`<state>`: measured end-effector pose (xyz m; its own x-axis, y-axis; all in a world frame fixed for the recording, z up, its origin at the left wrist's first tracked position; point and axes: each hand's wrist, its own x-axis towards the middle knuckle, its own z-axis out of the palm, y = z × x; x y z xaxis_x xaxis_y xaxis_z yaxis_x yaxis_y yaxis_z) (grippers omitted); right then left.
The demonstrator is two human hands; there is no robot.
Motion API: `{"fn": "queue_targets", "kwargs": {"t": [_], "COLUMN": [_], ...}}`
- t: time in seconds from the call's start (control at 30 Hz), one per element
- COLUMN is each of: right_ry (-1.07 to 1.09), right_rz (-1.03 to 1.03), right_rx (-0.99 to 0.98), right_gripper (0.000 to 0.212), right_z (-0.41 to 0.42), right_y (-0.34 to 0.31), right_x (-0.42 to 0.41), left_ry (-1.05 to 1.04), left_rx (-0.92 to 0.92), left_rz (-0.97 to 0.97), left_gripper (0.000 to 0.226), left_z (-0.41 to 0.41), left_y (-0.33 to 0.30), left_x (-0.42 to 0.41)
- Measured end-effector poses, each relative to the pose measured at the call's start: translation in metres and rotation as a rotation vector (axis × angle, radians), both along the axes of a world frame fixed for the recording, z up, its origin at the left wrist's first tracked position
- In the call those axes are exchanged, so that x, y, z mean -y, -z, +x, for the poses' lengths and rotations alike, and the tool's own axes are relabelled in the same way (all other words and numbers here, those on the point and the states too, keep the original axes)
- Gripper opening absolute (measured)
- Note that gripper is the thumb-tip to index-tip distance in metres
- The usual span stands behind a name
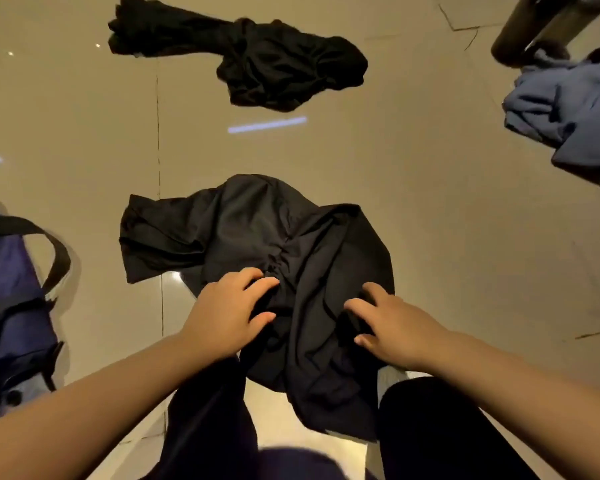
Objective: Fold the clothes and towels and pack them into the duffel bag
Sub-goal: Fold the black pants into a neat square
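Clothes are lying on the tiled floor (430,202), and none of them looks folded yet. Nearest to the person is a black garment (257,237), crumpled and only partly spread, with one part stretched out to the left and the lower part bunched between the person's knees. Both hands are on it. The left hand (229,313) rests on the middle of the cloth with curled fingers that seem to gather a fold, and the right hand (392,323) lies just beside it with fingers bent into the fabric; I judge that both grip the cloth lightly, though the dark material hides the fingertips.

Farther away, a second black garment (257,60) lies in a twisted heap, well apart from the first one. At the right edge there is a blue-grey pile (568,105), also unfolded; whether it is clothing or a towel I cannot tell. The duffel bag (7,306), dark blue with black straps, stands at the left edge, and its inside is not visible.

So the task seems to be at an early stage: the first piece is only being arranged, and the folding and packing of all three remain.
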<state>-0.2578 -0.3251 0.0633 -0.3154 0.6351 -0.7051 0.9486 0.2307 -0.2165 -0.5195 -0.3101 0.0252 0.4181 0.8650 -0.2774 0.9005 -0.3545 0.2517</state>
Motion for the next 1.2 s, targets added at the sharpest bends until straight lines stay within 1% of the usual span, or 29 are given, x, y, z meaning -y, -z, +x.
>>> {"fn": "queue_targets", "kwargs": {"t": [0.07, 0.13, 0.17, 0.23, 0.3, 0.37, 0.43, 0.47, 0.53, 0.57, 0.63, 0.7, 0.77, 0.8, 0.83, 0.87, 0.9, 0.93, 0.97, 1.0, 1.03, 1.07, 1.17, 1.2], "right_ry": [0.005, -0.004, -0.014, -0.031, 0.04, 0.285, 0.588, 0.725, 0.95, 1.036, 1.154, 1.209, 1.22, 1.187, 1.112, 0.973, 0.78, 0.567, 0.369, 0.207, 0.082, -0.001, -0.166, -0.169], "right_rz": [0.018, 0.012, 0.027, 0.095, 0.154, 0.219, 0.308, 0.333, 0.323, 0.309, 0.268, 0.229, 0.193, 0.192, 0.228, 0.287, 0.354, 0.422, 0.476, 0.488, 0.493, 0.506, 0.547, 0.564], "right_rx": [0.042, 0.082, 0.08, 0.035, -0.089, -0.239, -0.356, -0.397, -0.442, -0.443, -0.395, -0.31, -0.264, -0.251, -0.227, -0.178, -0.118, -0.078, -0.057, -0.053, -0.058, -0.062, -0.074, -0.116], "right_gripper": [0.063, 0.07, 0.069, 0.058, 0.046, 0.039, 0.035, 0.033, 0.029, 0.027, 0.023, 0.022, 0.029, 0.036, 0.047, 0.058, 0.066, 0.071, 0.074, 0.074, 0.072, 0.066, 0.032, 0.021], "right_z": [0.001, -0.001, -0.002, 0.0, 0.007, 0.016, 0.028, 0.035, 0.048, 0.054, 0.064, 0.07, 0.073, 0.073, 0.072, 0.071, 0.069, 0.068, 0.066, 0.065, 0.064, 0.061, 0.049, 0.045], "right_y": [0.027, 0.042, 0.047, 0.051, 0.05, 0.043, 0.036, 0.033, 0.033, 0.036, 0.042, 0.048, 0.052, 0.052, 0.052, 0.051, 0.049, 0.048, 0.049, 0.053, 0.058, 0.062, 0.068, 0.066], "right_x": [0.002, 0.006, 0.008, 0.01, 0.007, -0.002, -0.012, -0.016, -0.02, -0.019, -0.016, -0.012, -0.01, -0.01, -0.009, -0.009, -0.009, -0.01, -0.011, -0.012, -0.012, -0.012, -0.017, -0.02], "left_ry": [0.034, -0.056, -0.133, -0.293, -0.409, -0.534, -0.686, -0.736, -0.779, -0.759, -0.604, -0.368, -0.114, -0.006, 0.087, 0.146, 0.168, 0.163, 0.144, 0.12, 0.1, 0.083, 0.069, 0.081], "left_rx": [-0.035, -0.027, 0.013, 0.119, 0.186, 0.269, 0.341, 0.351, 0.316, 0.3, 0.307, 0.27, 0.114, 0.025, -0.063, -0.116, -0.128, -0.1, -0.06, -0.018, 0.02, 0.05, 0.092, 0.117], "left_rz": [0.001, -0.035, -0.029, 0.011, 0.045, 0.03, -0.003, -0.003, 0.064, 0.125, 0.231, 0.211, 0.114, 0.08, 0.063, 0.071, 0.086, 0.107, 0.128, 0.152, 0.172, 0.184, 0.173, 0.167], "left_gripper": [0.06, 0.054, 0.047, 0.039, 0.027, 0.023, 0.025, 0.028, 0.036, 0.039, 0.035, 0.032, 0.048, 0.055, 0.054, 0.048, 0.04, 0.032, 0.026, 0.021, 0.018, 0.02, 0.034, 0.036], "left_z": [-0.002, 0.004, 0.007, 0.011, 0.007, -0.005, -0.022, -0.031, -0.044, -0.044, -0.027, 0.003, 0.029, 0.036, 0.04, 0.041, 0.04, 0.039, 0.037, 0.035, 0.032, 0.029, 0.029, 0.032], "left_y": [0.025, 0.036, 0.038, 0.033, 0.026, 0.022, 0.02, 0.021, 0.021, 0.019, 0.012, 0.011, 0.024, 0.033, 0.041, 0.046, 0.049, 0.05, 0.049, 0.048, 0.047, 0.046, 0.04, 0.039], "left_x": [0.005, 0.008, 0.009, 0.007, 0.002, -0.005, -0.013, -0.016, -0.021, -0.022, -0.019, -0.009, 0.0, 0.004, 0.007, 0.008, 0.008, 0.007, 0.007, 0.007, 0.008, 0.01, 0.019, 0.022]}}
